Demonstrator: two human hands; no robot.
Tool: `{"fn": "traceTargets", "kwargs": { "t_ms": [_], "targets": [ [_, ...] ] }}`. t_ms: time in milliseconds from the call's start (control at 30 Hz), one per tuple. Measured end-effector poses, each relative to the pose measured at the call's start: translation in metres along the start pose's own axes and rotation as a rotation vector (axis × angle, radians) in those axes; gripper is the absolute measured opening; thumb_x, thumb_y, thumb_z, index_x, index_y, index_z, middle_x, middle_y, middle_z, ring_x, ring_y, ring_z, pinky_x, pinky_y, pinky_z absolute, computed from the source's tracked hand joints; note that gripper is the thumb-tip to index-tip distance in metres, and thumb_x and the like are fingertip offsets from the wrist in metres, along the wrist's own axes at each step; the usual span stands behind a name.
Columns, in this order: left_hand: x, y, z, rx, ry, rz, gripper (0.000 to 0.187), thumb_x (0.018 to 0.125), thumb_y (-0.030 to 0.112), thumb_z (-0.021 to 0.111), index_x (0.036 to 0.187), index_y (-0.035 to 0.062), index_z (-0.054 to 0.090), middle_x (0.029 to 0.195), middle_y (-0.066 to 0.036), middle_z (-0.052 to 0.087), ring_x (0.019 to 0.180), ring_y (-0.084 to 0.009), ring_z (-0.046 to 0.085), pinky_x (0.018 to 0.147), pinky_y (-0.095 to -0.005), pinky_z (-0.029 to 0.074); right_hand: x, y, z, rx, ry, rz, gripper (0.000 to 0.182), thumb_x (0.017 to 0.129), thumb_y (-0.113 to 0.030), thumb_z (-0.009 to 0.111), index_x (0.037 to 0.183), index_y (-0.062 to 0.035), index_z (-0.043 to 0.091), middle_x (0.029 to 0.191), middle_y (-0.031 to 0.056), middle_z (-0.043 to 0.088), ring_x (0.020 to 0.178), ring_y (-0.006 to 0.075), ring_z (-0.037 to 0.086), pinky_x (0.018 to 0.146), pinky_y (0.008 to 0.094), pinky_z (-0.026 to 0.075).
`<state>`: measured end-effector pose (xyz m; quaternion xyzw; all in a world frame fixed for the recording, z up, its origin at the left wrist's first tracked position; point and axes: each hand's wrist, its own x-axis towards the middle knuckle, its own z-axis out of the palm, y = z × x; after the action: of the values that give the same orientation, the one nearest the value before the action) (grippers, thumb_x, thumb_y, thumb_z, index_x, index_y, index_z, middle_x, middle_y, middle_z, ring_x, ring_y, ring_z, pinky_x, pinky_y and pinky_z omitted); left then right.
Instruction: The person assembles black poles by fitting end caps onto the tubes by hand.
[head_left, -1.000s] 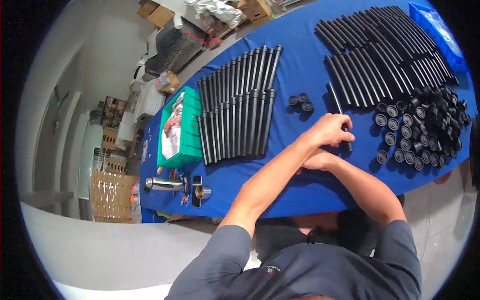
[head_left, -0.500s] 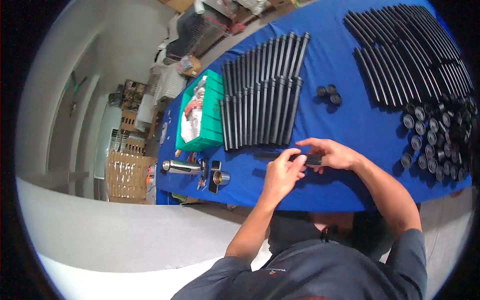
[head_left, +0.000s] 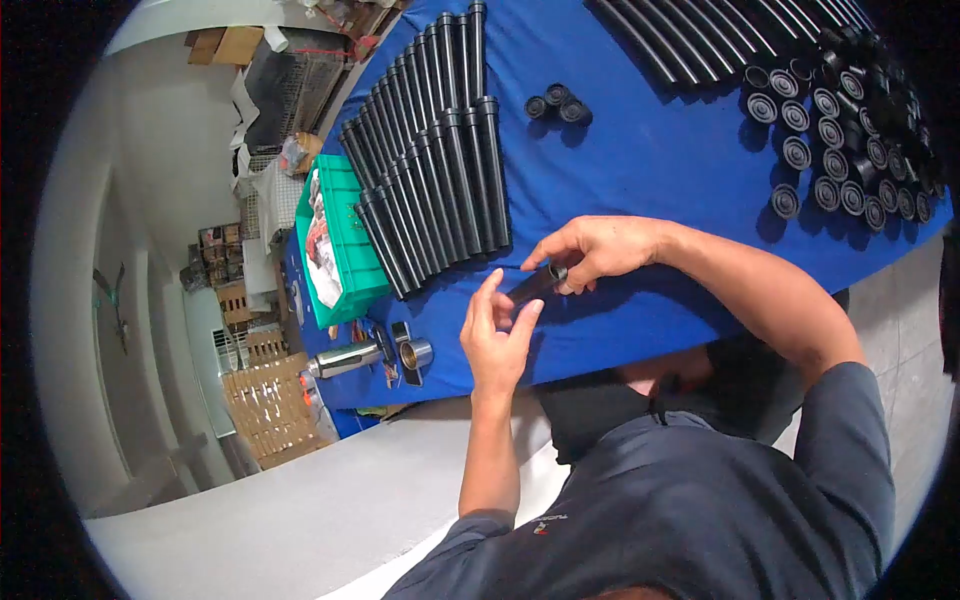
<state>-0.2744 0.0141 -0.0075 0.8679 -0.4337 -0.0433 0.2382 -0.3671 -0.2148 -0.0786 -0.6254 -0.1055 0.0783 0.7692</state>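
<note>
A short length of black tube point(head_left: 534, 286) is between my two hands, tilted, with its ringed end raised toward my right hand. My left hand point(head_left: 497, 345) has its thumb and fingers on either side of the tube's lower part, in a loose grip. At the upper end, my right hand point(head_left: 615, 250) holds the tube by its rim, the index finger stretched out above it. The tube's lower end is hidden by my left fingers. Ahead on the blue cloth, capped black tubes point(head_left: 440, 190) lie in two overlapping rows.
Three black caps point(head_left: 557, 103) sit mid-table. Many round black caps point(head_left: 830, 150) cluster at the right, below long black tubes point(head_left: 690, 40). A green crate point(head_left: 350, 250), a steel flask point(head_left: 345, 360), a metal cup point(head_left: 415, 353) and a phone point(head_left: 402, 332) stand or lie at the left.
The view has shifted, closer to the table's right side. The tube has turned from lying nearly level to tilted with its ringed end up. My left fingers have spread wider.
</note>
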Motion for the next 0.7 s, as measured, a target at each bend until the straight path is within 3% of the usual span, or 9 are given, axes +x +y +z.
{"fn": "traceTargets", "kwargs": {
  "t_ms": [33, 133, 167, 267, 433, 533, 633, 700],
  "targets": [
    [0.003, -0.003, 0.002, 0.066, 0.024, 0.128, 0.065, 0.075, 0.012, 0.087, 0.131, 0.0016, 0.058, 0.102, -0.01, 0.064, 0.091, -0.0197, 0.065, 0.075, -0.0326, 0.054, 0.001, 0.001, -0.001, 0.027, -0.003, -0.002, 0.055, 0.087, -0.005, 0.069, 0.141, -0.0061, 0.057, 0.088, 0.0058, 0.068, 0.074, 0.0105, 0.062, 0.068, 0.0292, 0.053],
    [0.01, -0.012, 0.013, 0.223, 0.044, 0.247, 0.054, 0.076, 0.011, 0.085, 0.122, 0.0009, 0.059, 0.107, -0.012, 0.063, 0.096, -0.0242, 0.064, 0.082, -0.0362, 0.054, 0.0, 0.002, 0.001, 0.059, 0.017, -0.022, 0.054, 0.089, -0.006, 0.067, 0.142, -0.007, 0.057, 0.09, 0.006, 0.069, 0.077, 0.0111, 0.063, 0.071, 0.0286, 0.055],
    [0.009, -0.019, 0.02, 0.124, 0.041, 0.12, 0.046, 0.078, 0.011, 0.083, 0.115, 0.0009, 0.06, 0.105, -0.013, 0.066, 0.096, -0.0243, 0.065, 0.087, -0.0364, 0.052, 0.001, 0.002, 0.001, 0.07, 0.006, -0.02, 0.054, 0.089, -0.006, 0.066, 0.142, -0.0073, 0.056, 0.091, 0.006, 0.069, 0.078, 0.0113, 0.064, 0.071, 0.0285, 0.055],
    [0.013, -0.014, 0.014, -0.054, -0.04, -0.111, 0.043, 0.079, 0.012, 0.083, 0.114, 0.001, 0.06, 0.101, -0.014, 0.068, 0.097, -0.0262, 0.067, 0.088, -0.0375, 0.052, 0.0, 0.005, -0.002, 0.102, -0.01, -0.028, 0.054, 0.091, -0.005, 0.064, 0.144, -0.0088, 0.055, 0.094, 0.0058, 0.07, 0.08, 0.0117, 0.065, 0.073, 0.0282, 0.056],
    [0.013, -0.019, -0.002, -0.34, -0.298, -0.1, 0.035, 0.088, 0.012, 0.074, 0.119, -0.0026, 0.066, 0.107, -0.014, 0.071, 0.101, -0.0226, 0.068, 0.094, -0.035, 0.051, 0.0, 0.005, -0.002, 0.131, -0.055, -0.029, 0.054, 0.092, -0.006, 0.065, 0.145, -0.0116, 0.056, 0.096, 0.0051, 0.071, 0.081, 0.0109, 0.065, 0.072, 0.0282, 0.056],
    [0.019, -0.012, -0.006, -0.223, -0.276, 0.064, 0.033, 0.088, 0.01, 0.074, 0.116, -0.0042, 0.066, 0.106, -0.012, 0.07, 0.1, -0.0212, 0.067, 0.093, -0.0353, 0.051, 0.001, 0.003, -0.003, 0.063, -0.03, -0.057, 0.055, 0.091, -0.007, 0.069, 0.144, -0.0124, 0.057, 0.094, 0.0048, 0.071, 0.08, 0.0102, 0.064, 0.07, 0.0274, 0.056],
    [0.016, -0.011, -0.001, -0.112, -0.257, 0.048, 0.031, 0.087, 0.009, 0.075, 0.114, -0.0024, 0.067, 0.103, -0.007, 0.069, 0.097, -0.0167, 0.064, 0.09, -0.0317, 0.05, 0.002, 0.004, -0.004, 0.059, -0.034, -0.041, 0.059, 0.088, -0.012, 0.075, 0.143, -0.0097, 0.057, 0.099, 0.0064, 0.07, 0.083, 0.011, 0.065, 0.073, 0.0288, 0.055],
    [0.01, -0.012, -0.001, -0.278, -0.128, -0.023, 0.031, 0.085, 0.006, 0.077, 0.113, -0.0027, 0.067, 0.105, -0.008, 0.069, 0.099, -0.0176, 0.065, 0.092, -0.0335, 0.05, -0.001, 0.002, -0.004, 0.005, 0.028, -0.082, 0.063, 0.085, -0.017, 0.078, 0.144, -0.0071, 0.056, 0.106, 0.0088, 0.069, 0.088, 0.0136, 0.066, 0.079, 0.0314, 0.055]
  ]
}}
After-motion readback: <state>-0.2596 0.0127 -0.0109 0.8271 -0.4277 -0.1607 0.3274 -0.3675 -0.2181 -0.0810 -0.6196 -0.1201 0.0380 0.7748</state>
